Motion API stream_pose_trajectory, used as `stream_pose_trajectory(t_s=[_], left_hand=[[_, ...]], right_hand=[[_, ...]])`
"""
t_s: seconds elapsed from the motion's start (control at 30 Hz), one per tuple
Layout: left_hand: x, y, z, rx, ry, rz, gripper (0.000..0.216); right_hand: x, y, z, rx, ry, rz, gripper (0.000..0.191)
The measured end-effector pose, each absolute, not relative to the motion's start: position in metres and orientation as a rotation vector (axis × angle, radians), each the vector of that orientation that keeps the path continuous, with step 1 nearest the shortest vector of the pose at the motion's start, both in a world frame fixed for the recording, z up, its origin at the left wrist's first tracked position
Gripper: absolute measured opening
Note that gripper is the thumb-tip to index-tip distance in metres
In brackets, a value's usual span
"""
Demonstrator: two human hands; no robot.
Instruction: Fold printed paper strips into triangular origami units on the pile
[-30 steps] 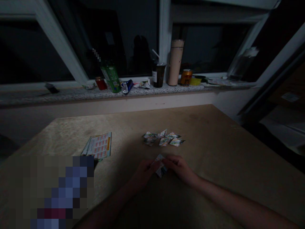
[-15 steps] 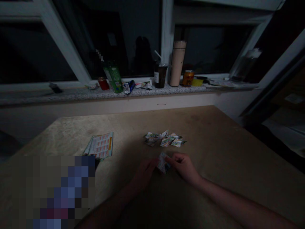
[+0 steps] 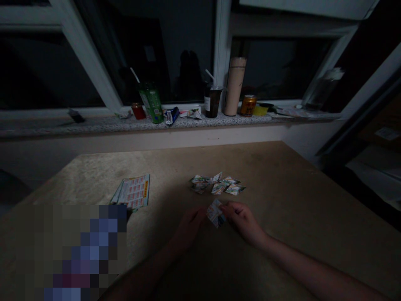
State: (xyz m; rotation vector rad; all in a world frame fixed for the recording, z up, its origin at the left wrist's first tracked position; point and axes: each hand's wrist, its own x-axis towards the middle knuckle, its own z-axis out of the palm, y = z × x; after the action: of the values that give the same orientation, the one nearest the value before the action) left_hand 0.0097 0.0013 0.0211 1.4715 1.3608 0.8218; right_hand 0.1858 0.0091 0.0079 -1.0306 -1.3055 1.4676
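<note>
A small square of folded printed paper [image 3: 216, 214] is held up between my two hands over the table. My left hand [image 3: 190, 220] pinches its left corner, its lower part in deep shadow. On the other side, the thumb and fingers of my right hand [image 3: 242, 216] grip the right edge. Just beyond lie several folded paper pieces [image 3: 218, 189] with pointed ends, in a loose cluster. Off to the left rests a small stack of printed sheets [image 3: 134, 190] with red blocks of print.
Along the stone windowsill [image 3: 109, 126] stand a green bottle [image 3: 152, 104], a dark cup with a straw [image 3: 211, 102], a tall pink flask [image 3: 234, 88] and a gold can [image 3: 248, 105]. The wooden table [image 3: 282, 188] is dimly lit. A pixelated patch covers the lower left.
My fingers have shifted slightly on the paper, and more of its printed face shows. The whole view has moved a little; the cluster and the sheets stay where they lay.
</note>
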Motion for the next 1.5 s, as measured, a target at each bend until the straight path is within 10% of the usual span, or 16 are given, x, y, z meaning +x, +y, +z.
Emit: stream_pose_trajectory(t_s=[0.73, 1.23, 1.5], left_hand=[[0.008, 0.000, 0.021, 1.521, 1.333, 0.812, 0.032], [0.015, -0.004, 0.024, 1.690, 1.120, 1.053, 0.017], [0.013, -0.009, 0.024, 1.785, 0.975, 0.949, 0.044]], right_hand=[[0.187, 0.006, 0.014, -0.914, -1.320, 1.523, 0.041], [0.186, -0.001, 0.013, -1.035, -1.721, 0.722, 0.035], [0.184, -0.003, 0.012, -0.992, -1.778, 0.731, 0.024]])
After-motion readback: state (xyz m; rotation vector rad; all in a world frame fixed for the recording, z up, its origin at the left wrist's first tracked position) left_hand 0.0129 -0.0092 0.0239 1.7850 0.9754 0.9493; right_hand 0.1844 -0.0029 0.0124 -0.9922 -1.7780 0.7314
